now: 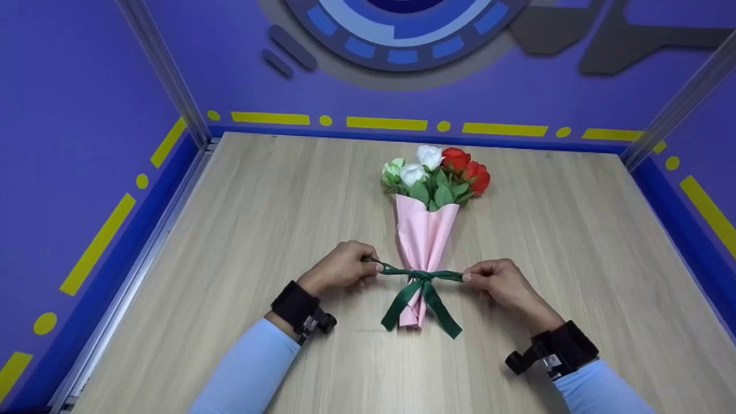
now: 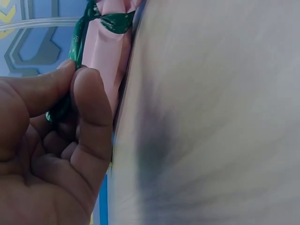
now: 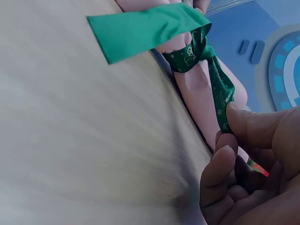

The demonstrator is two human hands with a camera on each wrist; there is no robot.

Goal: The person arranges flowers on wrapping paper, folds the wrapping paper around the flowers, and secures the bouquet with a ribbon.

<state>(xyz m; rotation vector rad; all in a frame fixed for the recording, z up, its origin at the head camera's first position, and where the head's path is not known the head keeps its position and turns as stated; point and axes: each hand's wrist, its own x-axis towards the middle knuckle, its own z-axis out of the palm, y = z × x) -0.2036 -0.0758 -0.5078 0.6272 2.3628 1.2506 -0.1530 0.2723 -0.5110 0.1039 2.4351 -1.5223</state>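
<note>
A bouquet wrapped in pink paper point(image 1: 422, 230) lies on the table, its red flowers point(image 1: 466, 167) and white flowers point(image 1: 420, 167) toward the back wall. Around the narrow part of the wrap runs a dark green ribbon point(image 1: 422, 276), knotted at the front, with two loose tails hanging toward the near side. My left hand point(image 1: 345, 265) pinches the ribbon's left loop between thumb and forefinger. On the other side, my right hand point(image 1: 503, 284) pinches the right loop the same way. In the right wrist view, pale print shows on the ribbon point(image 3: 220, 86); one tail stands out broad and flat.
The bouquet rests on a light wood-grain table point(image 1: 287, 195). Purple-blue panels point(image 1: 356, 92) with yellow marks stand at the back and both sides, joined by metal posts point(image 1: 172, 75). Each wrist wears a black band with a small camera point(image 1: 326, 323).
</note>
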